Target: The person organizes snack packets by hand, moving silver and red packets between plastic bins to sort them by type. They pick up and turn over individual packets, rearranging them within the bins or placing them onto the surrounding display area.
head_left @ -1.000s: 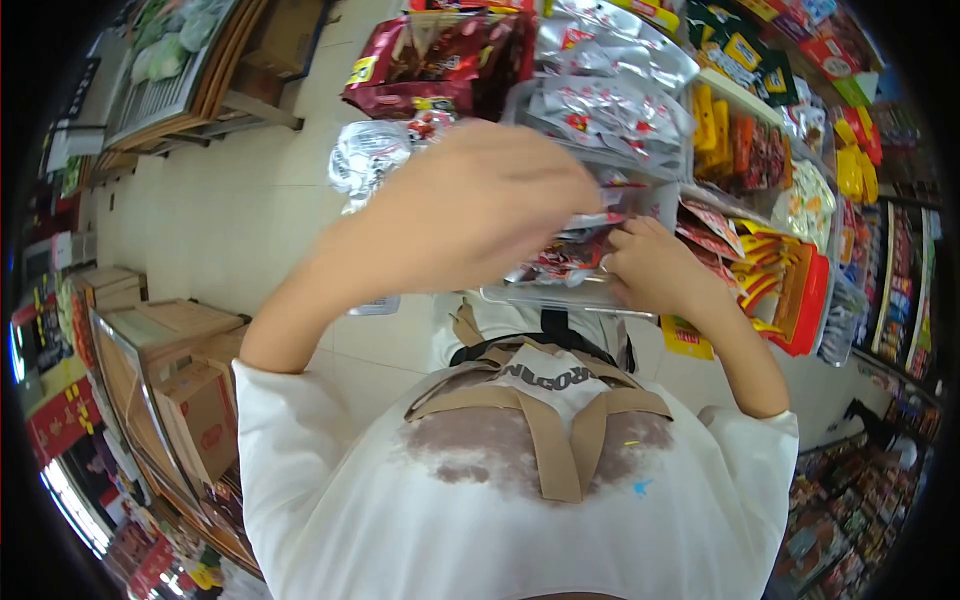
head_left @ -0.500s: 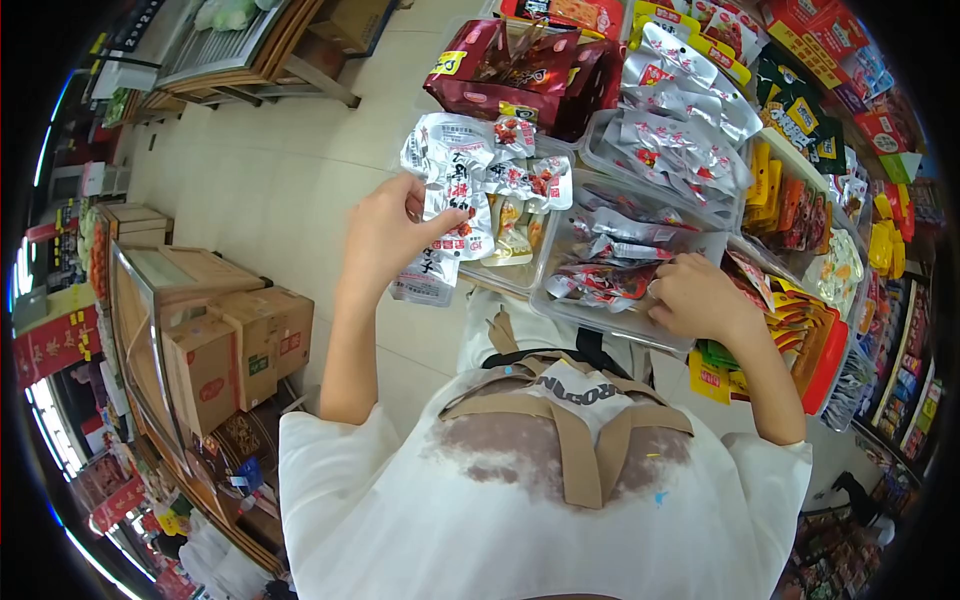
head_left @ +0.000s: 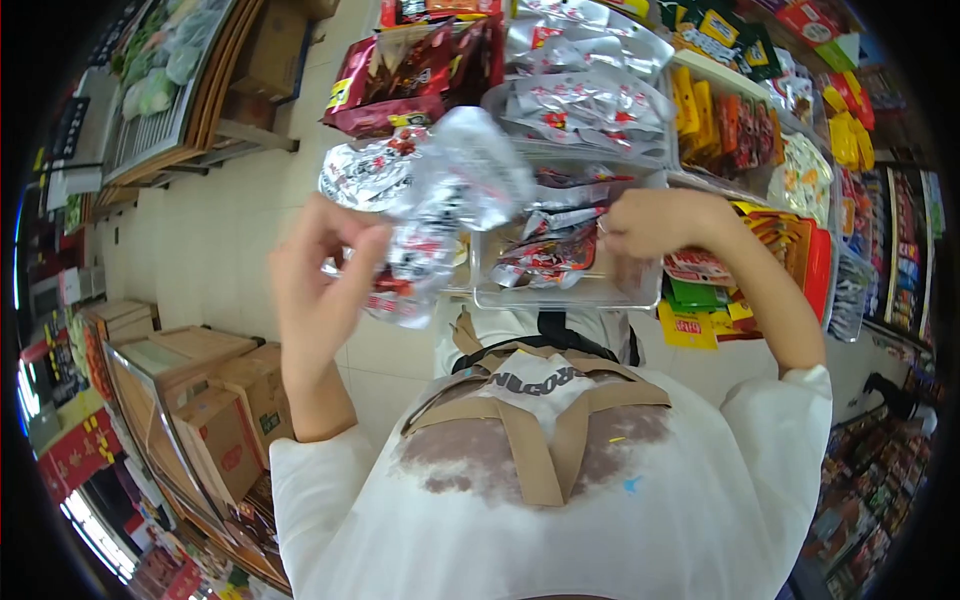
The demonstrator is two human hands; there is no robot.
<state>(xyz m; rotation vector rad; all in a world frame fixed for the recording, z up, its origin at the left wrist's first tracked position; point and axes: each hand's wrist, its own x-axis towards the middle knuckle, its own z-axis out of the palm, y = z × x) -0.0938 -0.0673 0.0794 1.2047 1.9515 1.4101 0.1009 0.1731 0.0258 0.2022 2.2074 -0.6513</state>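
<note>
My left hand [head_left: 325, 275] is closed on a silver foil snack packet [head_left: 430, 215] with dark and red print, smeared by motion. It is raised over the left-hand bin, where another crumpled silver packet [head_left: 360, 178] lies behind it. My right hand [head_left: 665, 222] has its fingers curled at the right side of a clear plastic bin [head_left: 570, 297]. Beside those fingers, red and silver snack packets [head_left: 550, 250] stand in a row inside the bin. What the right fingers grip, if anything, is hidden.
Behind are maroon snack bags [head_left: 420, 70] and a bin of silver pouches [head_left: 590, 105]. To the right stand yellow and orange packets [head_left: 790, 240]. Cardboard boxes [head_left: 215, 435] sit on the left, with a wooden vegetable stand [head_left: 190, 110] at upper left.
The view has shifted, so the bins appear further left. My left hand has lifted the silver packet, which now blurs and tilts to the right. My right hand stays at the same bin.
</note>
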